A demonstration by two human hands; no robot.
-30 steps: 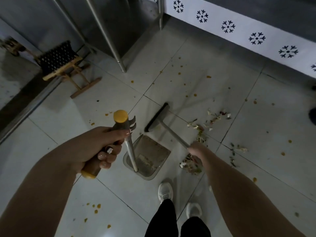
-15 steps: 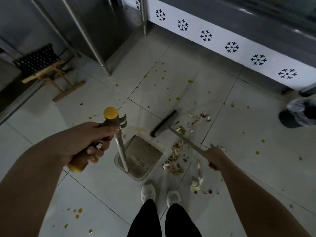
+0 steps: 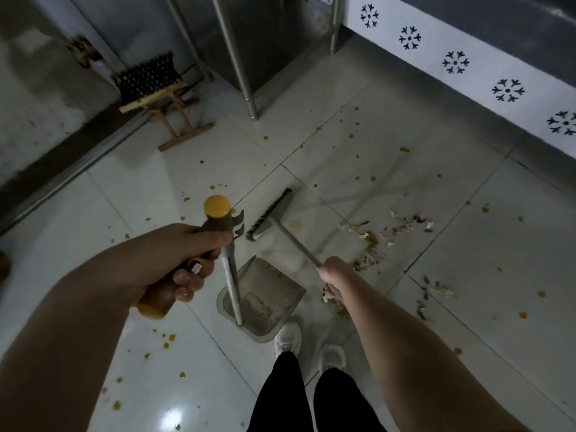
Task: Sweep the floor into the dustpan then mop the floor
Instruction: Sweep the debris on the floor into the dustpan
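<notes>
My left hand [image 3: 174, 260] grips the yellow-capped handle of a long-handled dustpan [image 3: 265, 297], whose grey pan rests on the white tile floor just in front of my shoes. My right hand [image 3: 335, 275] grips the thin metal handle of a broom. The dark broom head [image 3: 271, 216] sits on the floor beyond the pan's open edge. A trail of food scraps [image 3: 371, 254] runs from beside my right hand out to the right, and orange crumbs are scattered over the tiles.
A folding wooden stool with a black seat [image 3: 152, 85] stands at the back left near a wall. Metal table legs [image 3: 246, 88] rise behind the dustpan. A white patterned wall base [image 3: 455, 63] runs along the right. My two shoes [image 3: 288, 338] are next to the pan.
The broom head has swung left, away from the scraps, to the spot beyond the dustpan's mouth. My right hand has drawn nearer the pan. My view has shifted leftward.
</notes>
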